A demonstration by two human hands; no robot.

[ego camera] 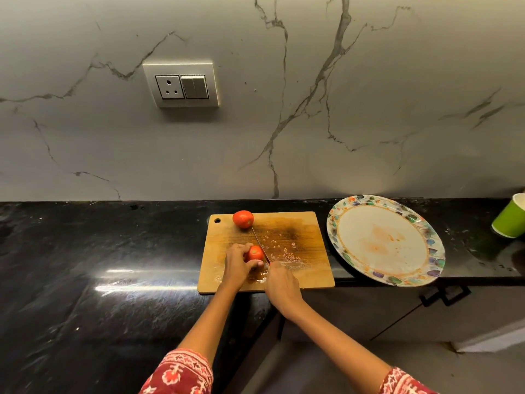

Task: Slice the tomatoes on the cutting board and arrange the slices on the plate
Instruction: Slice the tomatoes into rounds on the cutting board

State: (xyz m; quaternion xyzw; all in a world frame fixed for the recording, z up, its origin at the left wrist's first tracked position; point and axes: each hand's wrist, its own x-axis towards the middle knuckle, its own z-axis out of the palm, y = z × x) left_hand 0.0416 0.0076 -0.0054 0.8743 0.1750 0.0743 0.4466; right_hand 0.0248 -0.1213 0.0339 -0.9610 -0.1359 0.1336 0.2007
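A wooden cutting board (301, 240) lies on the black counter. One whole red tomato (243, 219) sits near the board's far left corner. My left hand (238, 265) grips a second tomato (255, 253) near the board's front. My right hand (281, 285) grips a knife (260, 245); its thin blade lies along the right side of the held tomato and points toward the far tomato. The handle is hidden in my fist. A round plate (426, 268) with a coloured patterned rim lies to the right of the board, with orange smears and no slices on it.
Drops of water or juice glisten on the board's middle. A green paper cup (511, 217) stands at the far right edge. The plate overhangs the counter's front edge above a cabinet handle (444, 297). A wall socket (181, 85) sits on the marble backsplash.
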